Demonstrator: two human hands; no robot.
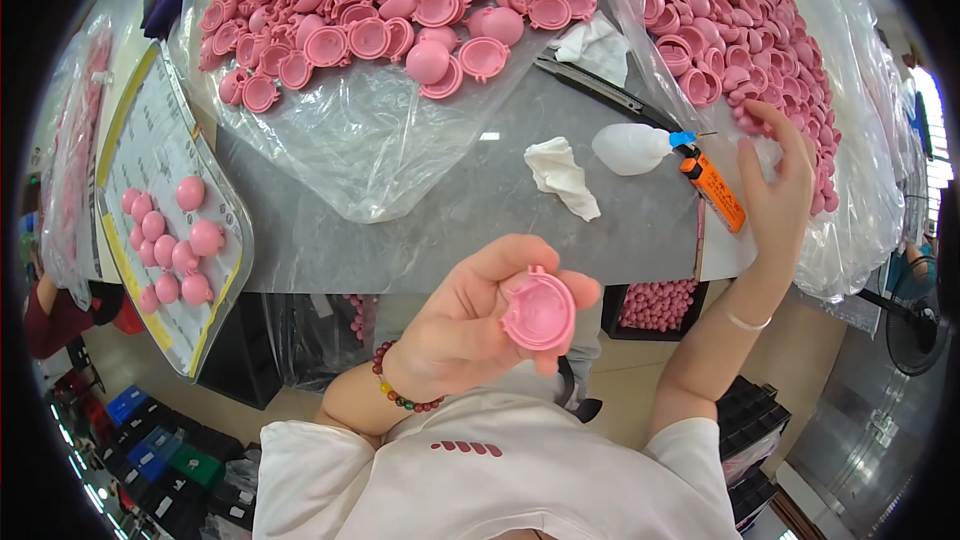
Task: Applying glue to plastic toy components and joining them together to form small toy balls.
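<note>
My left hand (470, 315), in front of my chest at the table's near edge, grips a round pink plastic shell half (541, 310) with its hollow side up. A small tab stands on its rim. My right hand (783, 175) reaches to the near left edge of the right-hand heap of pink shell halves (770, 50), thumb and forefinger apart. Its fingertips are by the pieces; whether they touch one is unclear. A second heap of pink shell halves (370, 15) lies on clear plastic at the far left and middle.
On the grey table (450, 250) lie a white squeeze bottle (630, 149) with a blue needle tip, an orange-and-black cutter (713, 190) and crumpled tissue (562, 177). Closed pink balls (184, 256) rest on a yellow-edged board at left. A bin of pink pieces (657, 305) stands below the table.
</note>
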